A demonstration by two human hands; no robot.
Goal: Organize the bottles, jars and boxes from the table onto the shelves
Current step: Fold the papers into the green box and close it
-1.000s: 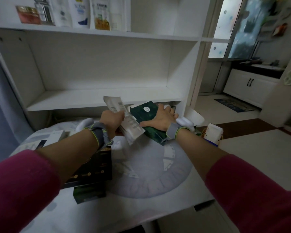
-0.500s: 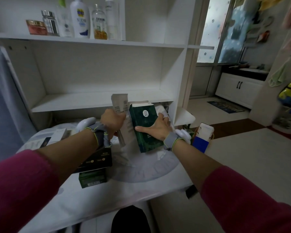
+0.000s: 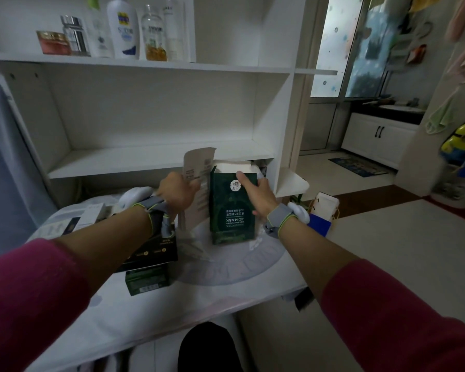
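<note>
My right hand (image 3: 255,196) grips a dark green mask box (image 3: 230,218), held upright and upside down above the table (image 3: 199,304). Beside it, my left hand (image 3: 177,193) holds a tall beige box (image 3: 196,167) upright, touching the green box's left side. Both boxes are just in front of the white middle shelf (image 3: 134,159), which is bare. Under my left forearm lie a black box (image 3: 156,251) and a small green box (image 3: 147,281). White boxes (image 3: 73,224) rest at the table's left.
The upper shelf (image 3: 145,64) carries several bottles (image 3: 124,28) and a red jar (image 3: 54,42) at its left. A white and blue bag (image 3: 322,213) stands right of the table. A doorway and cabinet (image 3: 379,138) lie beyond on the right.
Both boxes were tilted flat near the table; I have raised them and turned them upright, side by side, in front of the middle shelf. The view has pulled back.
</note>
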